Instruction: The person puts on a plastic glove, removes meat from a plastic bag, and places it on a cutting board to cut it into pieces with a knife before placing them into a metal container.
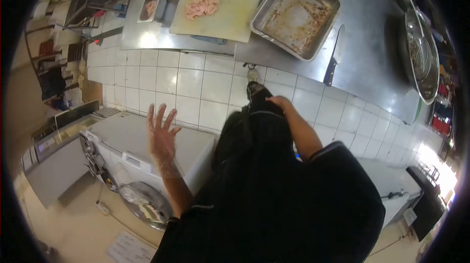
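One clear glove (164,149) covers the left hand (162,138), its fingers spread wide and empty, well apart from the meat (201,5) on the board (239,14). The right hand (280,102) is against the black clothing (267,131); whether its fingers grip anything, I cannot tell. Good handling would keep the glove off that clothing.

A working kitchen, and a commercial one by its looks!
Here's the long steel counter (369,50) — on it a cutting board (235,13) bearing pale, raw-looking meat (201,5), a deep metal tray (295,20) streaked with brown residue, a kitchen knife (335,57) right beside it — and down below, white floor tiles (215,82) and a freezer-like white chest (120,131)!
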